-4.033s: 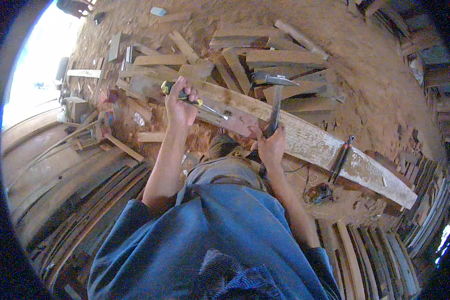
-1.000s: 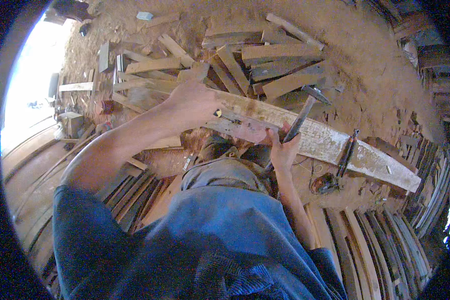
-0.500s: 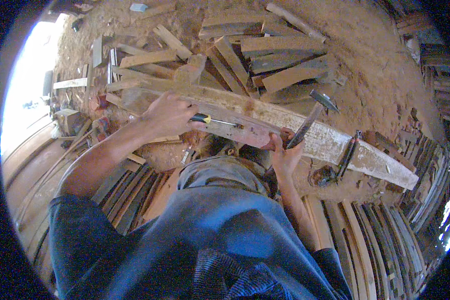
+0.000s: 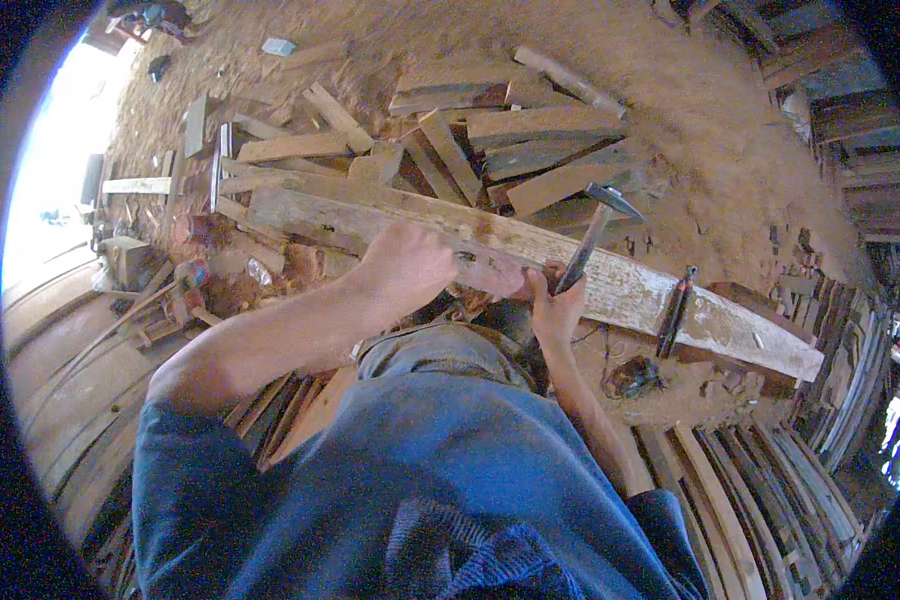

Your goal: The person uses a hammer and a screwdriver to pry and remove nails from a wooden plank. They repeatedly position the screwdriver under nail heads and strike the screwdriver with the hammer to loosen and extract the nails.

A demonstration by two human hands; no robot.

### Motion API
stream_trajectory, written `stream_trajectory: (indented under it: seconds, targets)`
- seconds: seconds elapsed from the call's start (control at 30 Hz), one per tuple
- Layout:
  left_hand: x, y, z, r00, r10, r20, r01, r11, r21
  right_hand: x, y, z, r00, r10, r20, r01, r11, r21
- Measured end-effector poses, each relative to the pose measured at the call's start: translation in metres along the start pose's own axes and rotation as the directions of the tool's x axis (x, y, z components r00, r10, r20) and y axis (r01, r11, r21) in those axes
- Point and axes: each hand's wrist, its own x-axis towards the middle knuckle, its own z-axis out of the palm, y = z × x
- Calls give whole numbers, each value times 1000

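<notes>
My left hand [image 4: 410,258] is a closed fist, slightly blurred, over a reddish wooden piece [image 4: 495,274] that has dark slots cut in it. A screwdriver with a black and yellow handle showed in this hand a moment earlier; the fist now hides it. In my right hand [image 4: 557,312] a hammer [image 4: 588,248] is gripped by its handle, head up and away from me. The right fingertips also touch the end of the reddish piece. Beyond both hands a long weathered plank [image 4: 620,278] with flaking white paint runs from left to right.
A dark tool with a reddish tip [image 4: 676,315] leans across the plank at the right. Loose wood offcuts [image 4: 545,125] lie piled on the dirt floor beyond it. Long boards [image 4: 715,490] are stacked near me at the right. Bright daylight enters at the far left.
My left hand has moved right along the reddish piece, and the screwdriver has gone out of sight. The right hand still grips the hammer, and the whole view has shifted a little.
</notes>
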Motion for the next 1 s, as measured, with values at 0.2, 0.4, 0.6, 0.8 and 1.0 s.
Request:
stream_trajectory:
  seconds: [0.2,0.4,0.6,0.8,1.0]
  targets:
    - [-3,-88,-70,982,-179,-55,116,814,-570,1,2,-3,1000,7,-6,-8,998,-69]
    - [-22,-95,-24,939,-343,-4,281,774,-568,1,1,-1,998,70,3,-70,997,7]
    - [-40,-38,41,907,-359,-222,64,636,-769,-1,1,0,997,74,18,-74,997,-8]
    - [-31,0,59,711,-641,-289,-160,252,-954,-1,2,2,998,47,-44,-45,998,33]
    - [31,45,70,588,-758,-280,-722,-337,-605,-6,13,-11,999,-1,-49,0,1000,-25]
